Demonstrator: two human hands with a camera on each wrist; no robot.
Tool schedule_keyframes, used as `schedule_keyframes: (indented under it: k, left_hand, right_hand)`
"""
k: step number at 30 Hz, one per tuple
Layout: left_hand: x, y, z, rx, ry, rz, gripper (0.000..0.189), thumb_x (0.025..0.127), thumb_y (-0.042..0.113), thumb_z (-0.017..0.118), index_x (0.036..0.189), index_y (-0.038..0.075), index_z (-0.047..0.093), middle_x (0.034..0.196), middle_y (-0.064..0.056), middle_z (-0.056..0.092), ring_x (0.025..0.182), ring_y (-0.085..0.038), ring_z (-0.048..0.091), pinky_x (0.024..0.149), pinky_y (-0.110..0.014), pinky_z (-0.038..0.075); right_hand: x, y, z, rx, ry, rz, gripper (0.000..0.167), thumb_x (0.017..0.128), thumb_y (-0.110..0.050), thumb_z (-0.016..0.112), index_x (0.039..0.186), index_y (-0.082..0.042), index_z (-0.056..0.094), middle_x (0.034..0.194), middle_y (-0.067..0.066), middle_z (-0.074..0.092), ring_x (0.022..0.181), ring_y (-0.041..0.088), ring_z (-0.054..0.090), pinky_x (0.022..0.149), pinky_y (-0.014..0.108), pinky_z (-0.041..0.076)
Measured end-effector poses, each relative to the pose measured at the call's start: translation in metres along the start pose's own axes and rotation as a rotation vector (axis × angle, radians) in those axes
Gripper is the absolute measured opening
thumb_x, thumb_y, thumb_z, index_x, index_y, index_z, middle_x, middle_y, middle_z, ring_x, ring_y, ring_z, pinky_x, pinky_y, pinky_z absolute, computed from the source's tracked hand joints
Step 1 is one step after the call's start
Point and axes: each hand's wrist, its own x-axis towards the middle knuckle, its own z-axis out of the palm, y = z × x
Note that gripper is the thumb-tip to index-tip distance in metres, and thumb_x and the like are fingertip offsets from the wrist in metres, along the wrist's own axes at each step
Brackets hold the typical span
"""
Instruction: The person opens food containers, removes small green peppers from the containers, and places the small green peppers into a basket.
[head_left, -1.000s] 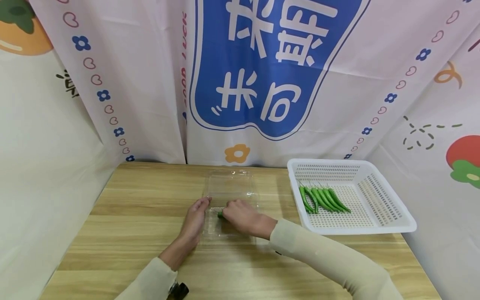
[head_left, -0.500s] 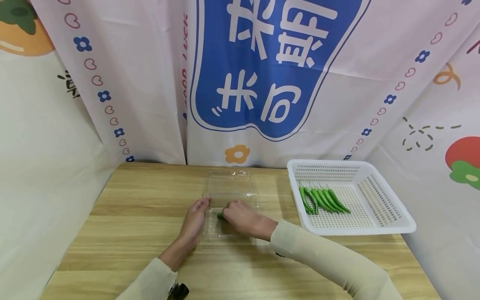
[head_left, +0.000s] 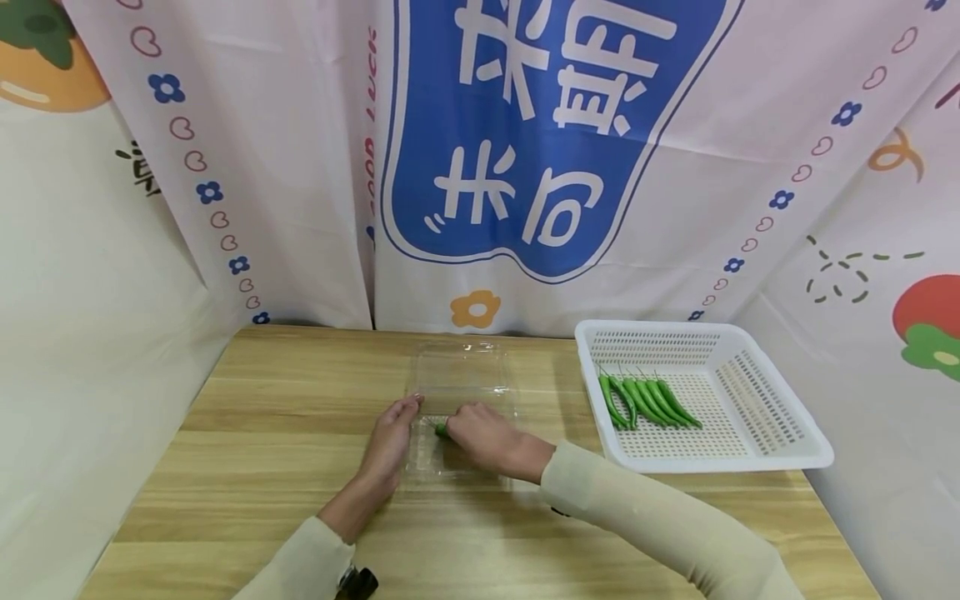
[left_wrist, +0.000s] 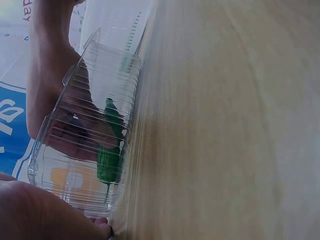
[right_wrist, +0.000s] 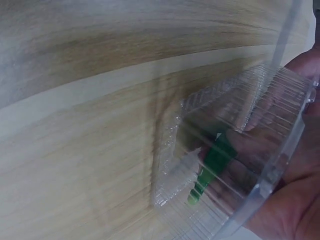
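A clear plastic clamshell box [head_left: 460, 367] lies on the wooden table with its lid folded back. My left hand [head_left: 386, 446] holds the box by its left side, thumb at the rim. Reaching into the base from the right, my right hand [head_left: 483, 437] grips a green chili pepper [head_left: 440, 431]. Most of the pepper is hidden behind the fingers in the head view. Through the ribbed wall in the left wrist view, the chili pepper [left_wrist: 108, 165] shows close over the box floor, stem toward the left hand. Its tip end [right_wrist: 193, 196] shows in the right wrist view.
A white perforated basket [head_left: 720, 462] stands at the right of the table, holding several green chili peppers [head_left: 651, 402] side by side. Printed cloth [head_left: 315, 208] hangs behind the table and along both sides.
Both hands stay almost in place at the box. The pepper's thin stem has come into sight beside the right fingers.
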Motion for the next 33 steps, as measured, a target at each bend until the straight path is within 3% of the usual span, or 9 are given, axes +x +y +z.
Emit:
schedule_keyframes:
  k: [7,15,21,26,33]
  left_hand:
    - [0.002,0.0,0.001,0.006,0.024,0.0,0.053,0.118,0.026,0.032,0.16,-0.007,0.032,0.173,-0.022,0.023,0.162,-0.041,0.012,0.132,-0.058,0.009]
    - [0.002,0.002,0.002,0.012,0.052,-0.005,0.053,0.117,0.025,0.033,0.159,-0.008,0.035,0.172,-0.022,0.026,0.161,-0.04,0.016,0.133,-0.056,0.01]
    - [0.003,0.002,0.003,0.017,0.053,-0.01,0.053,0.118,0.025,0.032,0.159,-0.007,0.035,0.172,-0.022,0.027,0.162,-0.039,0.016,0.133,-0.055,0.011]
    - [0.003,0.001,0.002,0.01,0.044,-0.001,0.053,0.118,0.025,0.032,0.159,-0.008,0.034,0.172,-0.023,0.024,0.161,-0.041,0.015,0.133,-0.056,0.01]
    - [0.001,0.001,0.002,0.006,0.031,0.007,0.053,0.118,0.025,0.031,0.159,-0.008,0.034,0.172,-0.023,0.023,0.162,-0.041,0.013,0.132,-0.058,0.008]
  right_hand:
    - [0.0,0.002,0.0,0.026,0.008,-0.007,0.027,0.106,-0.016,0.066,0.079,-0.011,0.071,0.072,0.003,0.071,0.063,0.009,0.063,0.057,0.027,0.058]
    - [0.0,0.004,-0.002,0.004,0.002,-0.02,0.018,0.1,-0.012,0.072,0.083,-0.013,0.073,0.076,0.004,0.074,0.068,0.015,0.07,0.059,0.031,0.06]
    - [-0.003,0.004,-0.014,0.036,-0.023,0.036,0.011,0.096,-0.006,0.076,0.086,-0.01,0.076,0.082,0.006,0.076,0.069,0.014,0.07,0.06,0.028,0.061]
    - [-0.008,0.003,-0.025,0.038,-0.03,0.055,0.012,0.098,-0.011,0.076,0.086,-0.009,0.077,0.083,0.007,0.076,0.069,0.013,0.069,0.06,0.027,0.06]
    - [-0.017,0.003,-0.037,-0.053,0.032,0.04,0.021,0.103,-0.017,0.07,0.085,-0.008,0.075,0.078,0.007,0.074,0.07,0.019,0.073,0.06,0.032,0.063]
